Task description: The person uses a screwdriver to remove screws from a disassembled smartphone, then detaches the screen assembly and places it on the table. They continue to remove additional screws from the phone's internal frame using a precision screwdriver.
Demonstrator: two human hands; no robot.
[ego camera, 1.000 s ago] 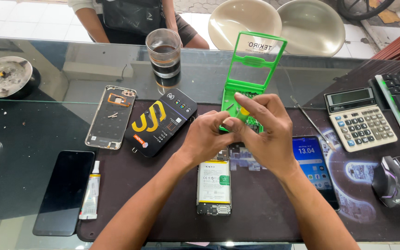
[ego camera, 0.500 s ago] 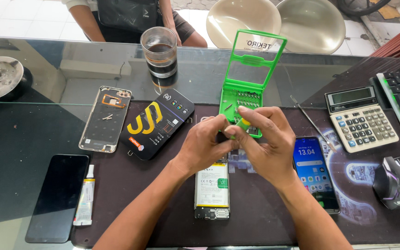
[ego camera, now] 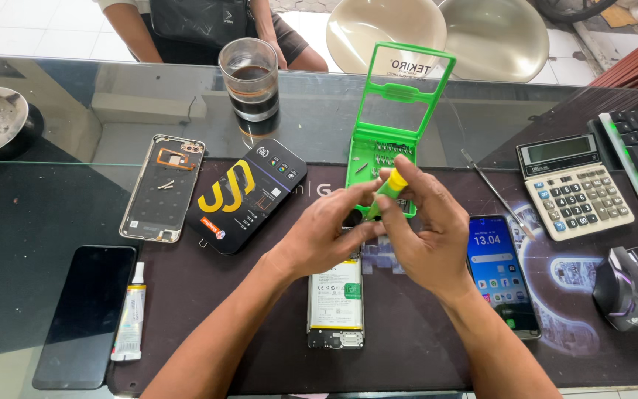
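The bit case (ego camera: 396, 118) was bright green with a see-through lid, and the screwdriver (ego camera: 387, 189) matched it, green with a yellow cap. The little box (ego camera: 247, 193) was black with a big yellow squiggle, plus the glue tube (ego camera: 129, 319) was white. The calculator (ego camera: 573, 186) was grey with dark keys, and the mat (ego camera: 407, 340) was dark purple-brown.
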